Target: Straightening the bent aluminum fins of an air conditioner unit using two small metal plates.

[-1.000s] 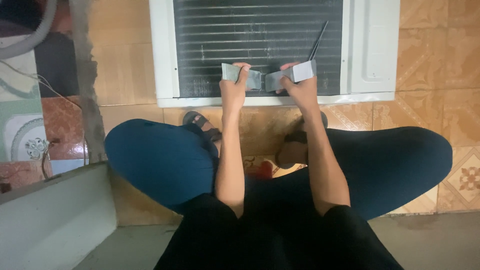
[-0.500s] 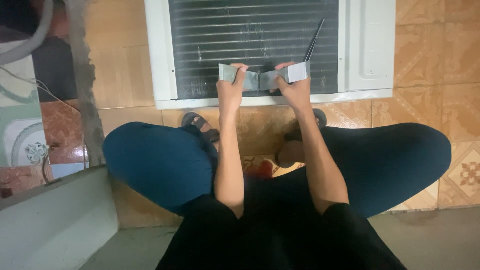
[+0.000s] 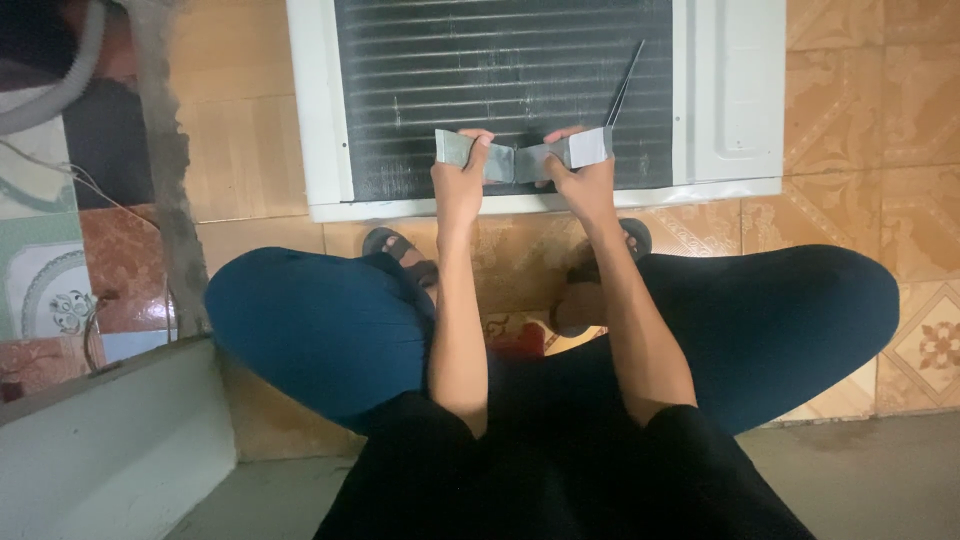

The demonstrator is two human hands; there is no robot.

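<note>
grey tape strip [image 3: 520,160] | creased, stretched level | before dark fins

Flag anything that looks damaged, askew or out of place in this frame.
The grey strip held between the left hand and right hand is creased and sags in the middle. A thin dark rod leans slantwise across the air conditioner fins. Otherwise nothing stands out.

A patterned tan tile floor [image 3: 850,110] carries everything. At twelve o'clock a white window air conditioner [image 3: 520,100] lies on it, dark fins up. At six sit two sandalled feet [image 3: 400,250], with something red [image 3: 515,335], perhaps a tool, between the legs.
</note>
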